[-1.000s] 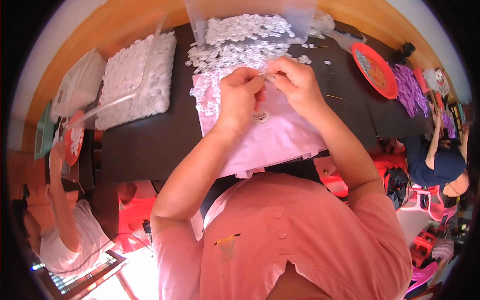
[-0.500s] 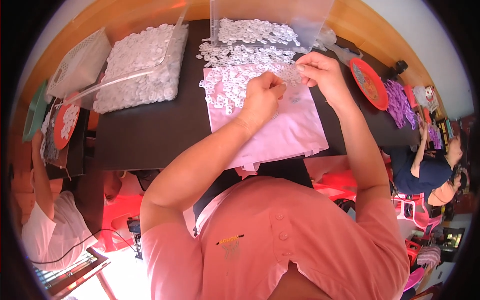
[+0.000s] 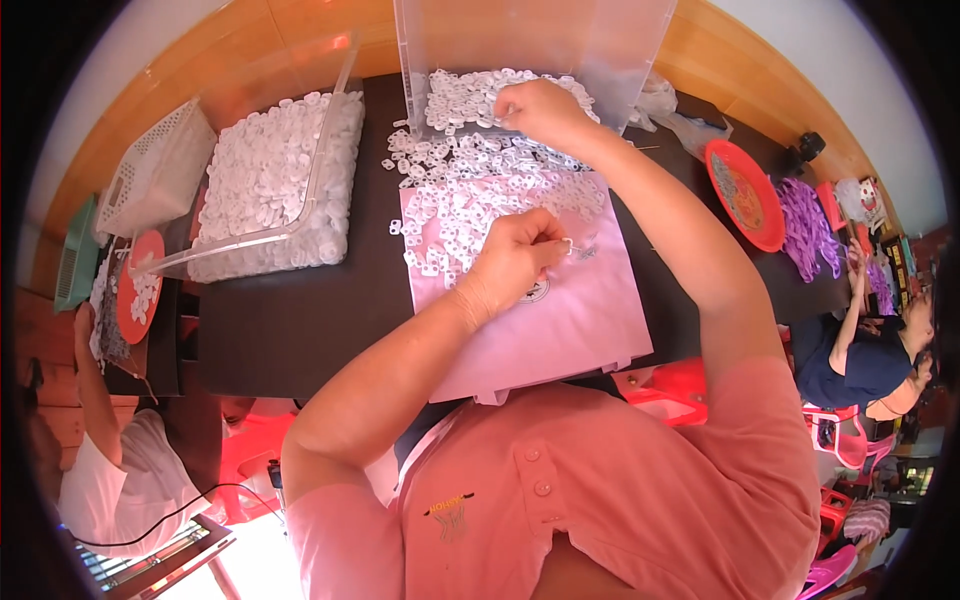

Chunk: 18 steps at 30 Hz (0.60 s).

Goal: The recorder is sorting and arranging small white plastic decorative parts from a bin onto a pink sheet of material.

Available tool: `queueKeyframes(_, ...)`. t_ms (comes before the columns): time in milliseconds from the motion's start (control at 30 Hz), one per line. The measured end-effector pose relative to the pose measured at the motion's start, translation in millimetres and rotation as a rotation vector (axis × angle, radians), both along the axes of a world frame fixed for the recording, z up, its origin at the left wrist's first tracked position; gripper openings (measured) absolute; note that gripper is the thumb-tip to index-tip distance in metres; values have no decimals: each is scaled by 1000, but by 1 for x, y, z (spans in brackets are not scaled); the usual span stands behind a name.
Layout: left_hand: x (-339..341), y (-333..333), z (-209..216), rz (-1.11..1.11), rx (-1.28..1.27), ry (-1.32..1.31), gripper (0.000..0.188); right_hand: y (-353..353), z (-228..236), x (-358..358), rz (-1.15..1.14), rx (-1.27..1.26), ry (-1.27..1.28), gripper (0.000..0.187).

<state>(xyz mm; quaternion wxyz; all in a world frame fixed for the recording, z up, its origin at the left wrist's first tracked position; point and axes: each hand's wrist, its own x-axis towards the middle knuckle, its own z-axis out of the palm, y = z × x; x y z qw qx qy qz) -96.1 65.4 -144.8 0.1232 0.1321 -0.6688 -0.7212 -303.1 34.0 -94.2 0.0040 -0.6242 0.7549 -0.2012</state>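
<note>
My left hand is closed over a pink sheet on the dark table, pinching a thin wire or needle with a small white piece at its tip. My right hand reaches far forward into the heap of small white plastic pieces that spills from a clear bin, its fingers pinched among them. Whether it holds a piece I cannot tell. White pieces also lie scattered over the top of the pink sheet.
A clear tub full of white pieces stands left, a white basket beyond it. A red plate and purple pieces lie right. One person sits at the left, another at the right.
My right hand has left my left hand and stretched forward into the pile by the clear bin. My left hand has dropped lower onto the pink sheet.
</note>
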Motion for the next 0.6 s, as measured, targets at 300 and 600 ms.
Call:
queueKeyframes(300, -1, 2, -2, 4, -43, 33, 9, -19, -10, 12, 38, 54, 129, 22)
queueKeyframes(600, 6, -6, 20, 265, 449, 130, 9, 7, -9, 13, 21, -180, 15, 14)
